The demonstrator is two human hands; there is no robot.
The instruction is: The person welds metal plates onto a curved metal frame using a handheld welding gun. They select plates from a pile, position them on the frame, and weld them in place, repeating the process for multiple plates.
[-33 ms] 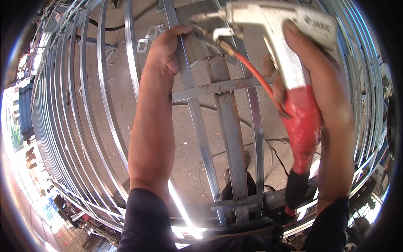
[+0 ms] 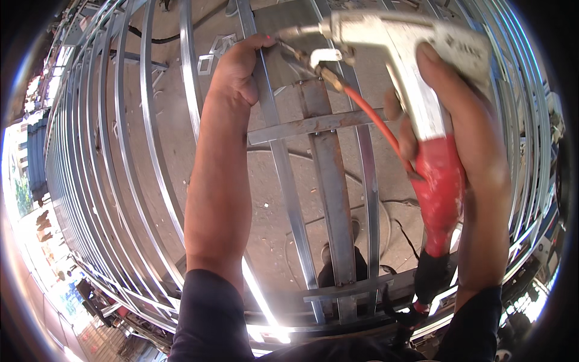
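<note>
Right hand [image 2: 464, 127] fingers wrapped round welding gun [image 2: 416, 78] — nozzle points left at upright steel bar [image 2: 274, 145]; left hand [image 2: 238, 69] fingers clasp bar just beside tip.

Below us we see a bare concrete floor [image 2: 181, 139] with a thin black cable [image 2: 338, 217] curving over it. Small bent metal offcuts [image 2: 211, 57] lie on the floor far up. At the left rim we see a bright, sunlit street [image 2: 27, 199] with green foliage and blurred shapes.
</note>
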